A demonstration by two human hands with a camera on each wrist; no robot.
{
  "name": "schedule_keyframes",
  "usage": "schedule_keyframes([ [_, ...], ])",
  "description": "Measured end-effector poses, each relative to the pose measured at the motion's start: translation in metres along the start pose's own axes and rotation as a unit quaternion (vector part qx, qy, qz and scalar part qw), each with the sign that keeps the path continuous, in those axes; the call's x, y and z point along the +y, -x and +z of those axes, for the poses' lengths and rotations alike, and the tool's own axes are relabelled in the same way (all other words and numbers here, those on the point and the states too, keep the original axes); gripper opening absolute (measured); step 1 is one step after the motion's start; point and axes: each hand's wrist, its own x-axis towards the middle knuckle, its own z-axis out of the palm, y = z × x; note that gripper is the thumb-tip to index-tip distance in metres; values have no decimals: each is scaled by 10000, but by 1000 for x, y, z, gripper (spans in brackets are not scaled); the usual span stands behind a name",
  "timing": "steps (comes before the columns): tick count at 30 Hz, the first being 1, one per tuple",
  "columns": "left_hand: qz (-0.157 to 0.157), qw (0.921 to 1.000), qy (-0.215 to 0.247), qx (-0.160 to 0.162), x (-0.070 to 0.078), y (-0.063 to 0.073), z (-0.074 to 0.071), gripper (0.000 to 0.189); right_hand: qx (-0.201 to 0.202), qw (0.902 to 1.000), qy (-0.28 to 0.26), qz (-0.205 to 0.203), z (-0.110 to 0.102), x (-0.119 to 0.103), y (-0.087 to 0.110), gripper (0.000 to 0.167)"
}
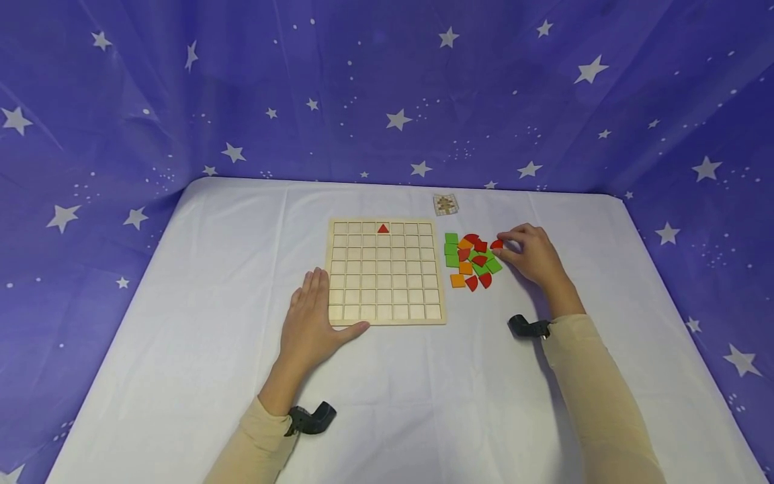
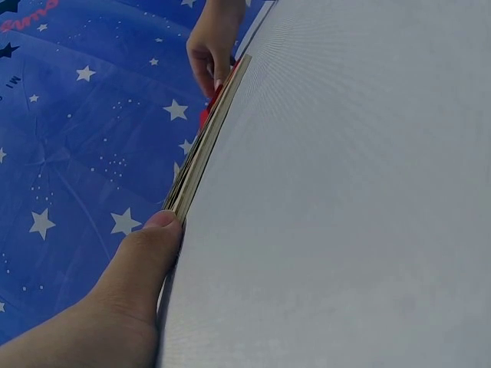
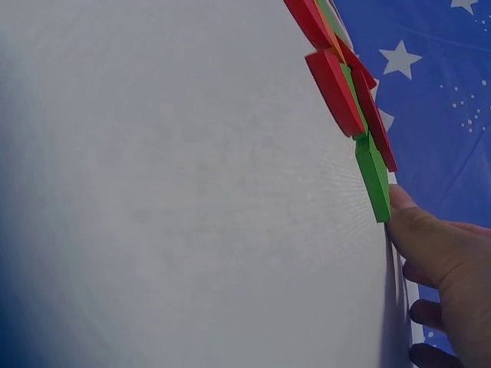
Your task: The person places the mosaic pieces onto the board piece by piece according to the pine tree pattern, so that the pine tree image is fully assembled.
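Observation:
A wooden grid board point(image 1: 384, 281) lies on the table, with one red triangle tile point(image 1: 383, 229) in a top-row square. My left hand point(image 1: 311, 328) rests at the board's near-left corner, fingers straight along the left side and thumb against the front edge; the left wrist view shows that thumb point(image 2: 142, 257) at the board's edge. Right of the board, my right hand point(image 1: 532, 255) pinches a red quarter-circle tile point(image 1: 496, 245) between thumb and forefinger, at the edge of a tile pile. In the right wrist view, a green tile point(image 3: 374, 180) stands just before the thumb.
The loose pile has green squares point(image 1: 451, 261), orange squares point(image 1: 457, 281) and several red rounded pieces point(image 1: 486, 280), some overlapping. Behind it lies a small card point(image 1: 446, 204) with a brown pattern on a grid. A starry blue cloth point(image 1: 338, 87) hangs around the white table point(image 1: 417, 403).

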Motion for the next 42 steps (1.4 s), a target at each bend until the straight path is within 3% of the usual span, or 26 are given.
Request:
schedule_keyframes([
  [9, 17, 10000, 23, 13, 0, 0, 0, 130, 144, 9986, 316, -402, -1, -1, 0, 34],
  [16, 21, 10000, 3, 24, 0, 0, 0, 130, 40, 9997, 186, -181, -2, -4, -1, 39],
  [20, 28, 10000, 46, 34, 1, 0, -1, 130, 184, 9993, 21, -331, -5, -13, -4, 41],
  [29, 50, 9999, 82, 83, 0, 0, 1, 130, 138, 9975, -88, -691, -2, -69, -23, 39],
  [35, 99, 9998, 82, 132, 0, 0, 2, 130, 79, 9916, -88, -1287, 8, -112, -32, 38],
  [42, 43, 9999, 53, 86, -1, 0, 1, 130, -84, 9778, -49, -2095, 26, -158, -41, 34],
])
